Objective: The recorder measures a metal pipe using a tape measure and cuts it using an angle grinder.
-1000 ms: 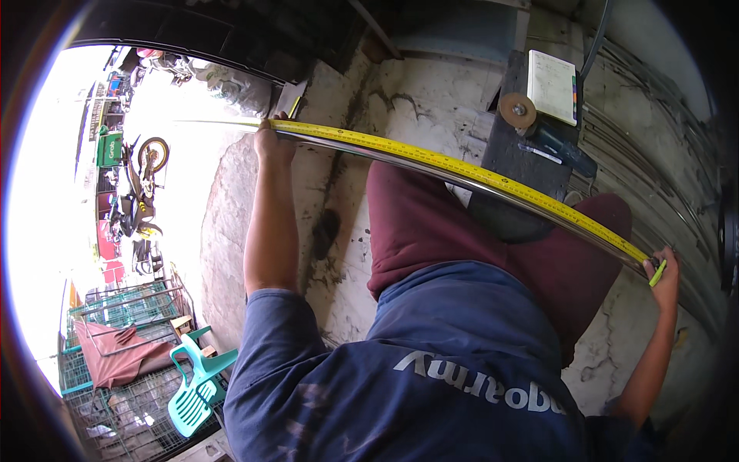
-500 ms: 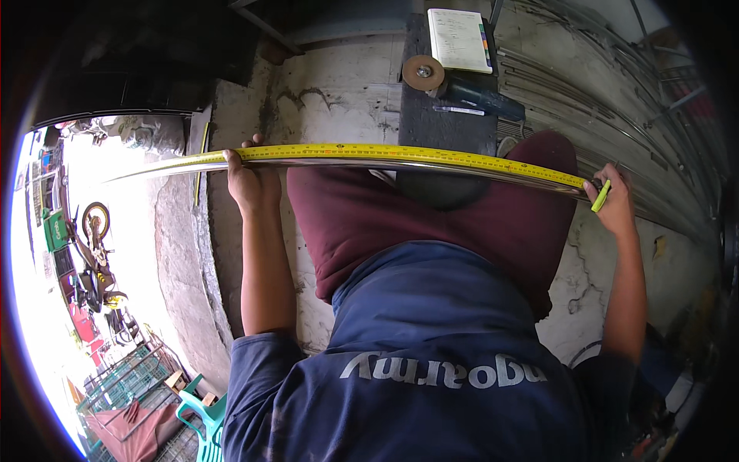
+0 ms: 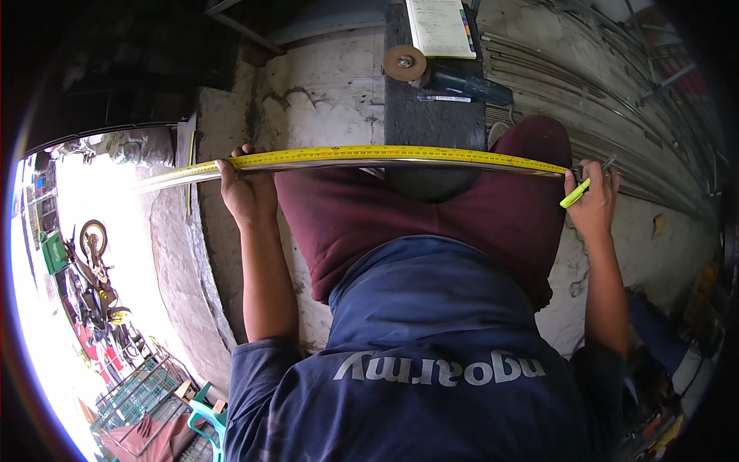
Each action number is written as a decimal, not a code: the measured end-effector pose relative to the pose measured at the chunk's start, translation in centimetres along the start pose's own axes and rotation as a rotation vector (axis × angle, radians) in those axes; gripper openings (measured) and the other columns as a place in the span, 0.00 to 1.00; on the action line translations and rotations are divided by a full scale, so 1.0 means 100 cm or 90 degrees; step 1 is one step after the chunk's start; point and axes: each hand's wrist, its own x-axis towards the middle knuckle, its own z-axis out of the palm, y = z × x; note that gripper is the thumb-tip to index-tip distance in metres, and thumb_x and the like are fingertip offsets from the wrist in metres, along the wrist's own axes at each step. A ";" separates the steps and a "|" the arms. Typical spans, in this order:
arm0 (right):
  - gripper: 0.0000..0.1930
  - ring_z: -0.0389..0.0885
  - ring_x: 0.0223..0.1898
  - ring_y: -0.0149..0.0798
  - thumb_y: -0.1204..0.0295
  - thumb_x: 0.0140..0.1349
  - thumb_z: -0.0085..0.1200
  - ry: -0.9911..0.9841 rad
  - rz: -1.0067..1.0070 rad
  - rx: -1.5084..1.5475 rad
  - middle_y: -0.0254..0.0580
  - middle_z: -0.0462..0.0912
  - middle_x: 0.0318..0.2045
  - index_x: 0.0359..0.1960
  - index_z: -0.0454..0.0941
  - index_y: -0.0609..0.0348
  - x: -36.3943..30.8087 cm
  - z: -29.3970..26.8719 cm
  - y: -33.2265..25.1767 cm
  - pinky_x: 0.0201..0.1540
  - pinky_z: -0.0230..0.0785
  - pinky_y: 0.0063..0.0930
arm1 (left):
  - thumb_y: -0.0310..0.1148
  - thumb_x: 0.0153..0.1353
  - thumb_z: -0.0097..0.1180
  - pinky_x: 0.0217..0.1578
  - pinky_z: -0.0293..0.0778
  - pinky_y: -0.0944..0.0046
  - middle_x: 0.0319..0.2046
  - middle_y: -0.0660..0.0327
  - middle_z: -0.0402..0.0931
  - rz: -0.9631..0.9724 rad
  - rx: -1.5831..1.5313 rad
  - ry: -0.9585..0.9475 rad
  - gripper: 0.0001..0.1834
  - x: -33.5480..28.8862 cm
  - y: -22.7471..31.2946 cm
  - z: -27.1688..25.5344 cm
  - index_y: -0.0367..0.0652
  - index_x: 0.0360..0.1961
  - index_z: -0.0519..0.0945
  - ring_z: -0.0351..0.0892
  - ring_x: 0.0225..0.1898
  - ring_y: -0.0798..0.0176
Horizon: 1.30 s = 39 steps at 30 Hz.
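Note:
A yellow tape measure blade [image 3: 385, 152] stretches lengthwise along a long shiny metal tube [image 3: 346, 165], which spans above my thighs. Toward the left, my left hand [image 3: 245, 189] grips tube and blade together, thumb on the near side and fingertips showing beyond the far edge. My right hand [image 3: 594, 204] is closed at the right end of the blade, with a lime-yellow marker [image 3: 575, 193] sticking out between its fingers. Those fingers hide the tube's right end and whatever tape end is there. The far left stretch of the tube fades into glare.
Beyond my knees, a dark bench [image 3: 400, 115] carries an angle grinder [image 3: 462, 83], a pen [image 3: 445, 98] and an open notebook [image 3: 440, 29]. Several long metal bars [image 3: 554, 69] lie at right. A motorcycle [image 3: 96, 269] and a green plastic chair [image 3: 206, 420] are at left.
The whole view has shifted slightly, so bench and grinder appear farther left. My right hand, with the marker, has come a little left. My left hand keeps its grip on tube and blade.

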 end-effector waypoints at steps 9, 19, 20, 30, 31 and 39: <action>0.13 0.81 0.37 0.49 0.70 0.66 0.65 0.013 -0.025 0.003 0.38 0.79 0.33 0.45 0.73 0.58 -0.017 0.009 -0.006 0.63 0.66 0.54 | 0.47 0.83 0.41 0.62 0.69 0.47 0.45 0.54 0.71 0.001 -0.034 -0.018 0.20 0.002 -0.001 -0.007 0.38 0.49 0.70 0.72 0.50 0.53; 0.18 0.81 0.39 0.57 0.70 0.63 0.71 -0.157 0.164 0.203 0.46 0.82 0.35 0.42 0.71 0.60 0.020 -0.016 0.007 0.43 0.73 0.46 | 0.47 0.82 0.43 0.64 0.67 0.45 0.47 0.53 0.73 0.002 -0.001 -0.014 0.19 0.001 0.003 -0.003 0.39 0.50 0.70 0.71 0.51 0.52; 0.18 0.83 0.40 0.58 0.71 0.62 0.71 -0.174 0.163 0.191 0.48 0.84 0.37 0.42 0.70 0.60 0.028 -0.019 0.007 0.45 0.73 0.46 | 0.47 0.82 0.44 0.64 0.66 0.44 0.47 0.54 0.73 0.009 0.004 0.000 0.19 0.005 0.001 -0.008 0.39 0.50 0.71 0.72 0.53 0.52; 0.17 0.69 0.33 0.37 0.80 0.60 0.68 -0.242 0.112 0.311 0.40 0.72 0.29 0.38 0.66 0.60 0.033 -0.001 0.089 0.41 0.68 0.29 | 0.50 0.81 0.47 0.53 0.77 0.53 0.39 0.57 0.79 -0.100 0.147 -0.027 0.21 -0.038 -0.040 0.004 0.40 0.47 0.76 0.79 0.41 0.59; 0.17 0.67 0.35 0.35 0.81 0.61 0.66 -0.244 0.106 0.327 0.38 0.69 0.30 0.39 0.66 0.61 0.025 0.003 0.109 0.42 0.66 0.27 | 0.52 0.81 0.48 0.49 0.79 0.54 0.37 0.58 0.78 -0.082 0.157 -0.022 0.22 -0.047 -0.070 0.022 0.40 0.45 0.76 0.78 0.38 0.61; 0.15 0.63 0.38 0.34 0.87 0.62 0.59 -0.251 0.132 0.354 0.37 0.65 0.33 0.43 0.64 0.63 0.010 0.025 0.155 0.47 0.61 0.22 | 0.44 0.79 0.54 0.56 0.82 0.55 0.53 0.52 0.82 -0.312 0.224 -0.220 0.26 -0.106 -0.156 0.049 0.31 0.63 0.74 0.84 0.52 0.56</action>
